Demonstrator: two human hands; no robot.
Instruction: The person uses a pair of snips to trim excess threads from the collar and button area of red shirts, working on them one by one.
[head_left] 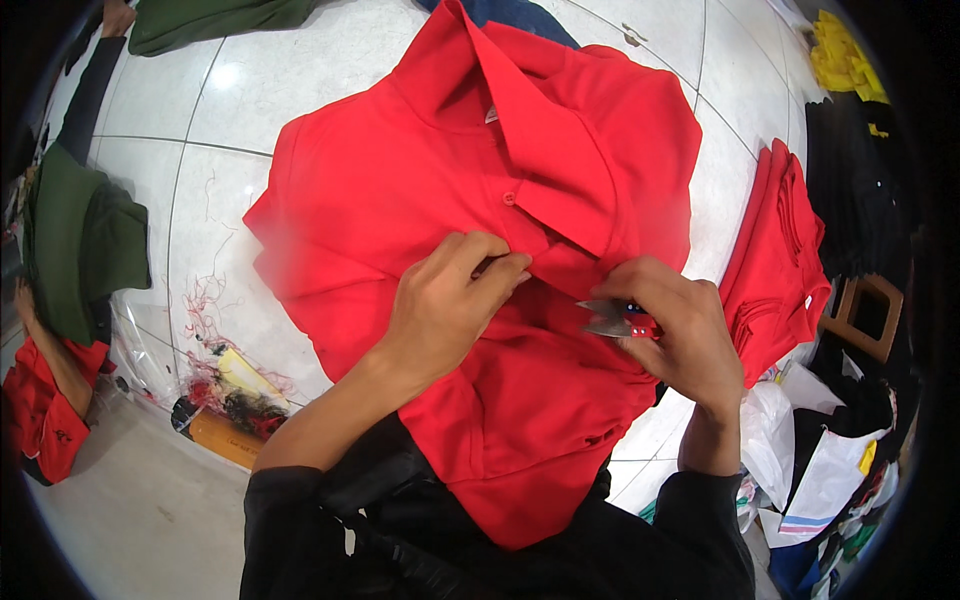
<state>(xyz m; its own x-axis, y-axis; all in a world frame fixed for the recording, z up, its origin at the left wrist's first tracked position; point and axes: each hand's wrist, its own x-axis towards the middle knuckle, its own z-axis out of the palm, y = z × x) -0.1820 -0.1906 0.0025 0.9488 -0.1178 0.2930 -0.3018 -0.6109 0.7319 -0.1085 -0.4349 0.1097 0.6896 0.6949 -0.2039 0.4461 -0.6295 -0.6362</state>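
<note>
A red collared shirt (370,190) lies across my lap and the floor, its collar pointing away and a button showing below it. With thumb and fingers pinched together, my left hand (440,300) grips the shirt fabric below that button. Small thread snips (608,318) with metal blades and a red handle sit in my right hand (690,330). The blades point left toward the front of the shirt and look slightly apart. Part of the handle is hidden by my fingers.
Folded red shirts (775,260) lie at the right, beside black garments (855,190) and a white plastic bag (768,425). Thread scraps (215,310) and an orange box (222,436) are on the left floor. At the far left, another person's hand (24,300) touches a green garment (85,245).
</note>
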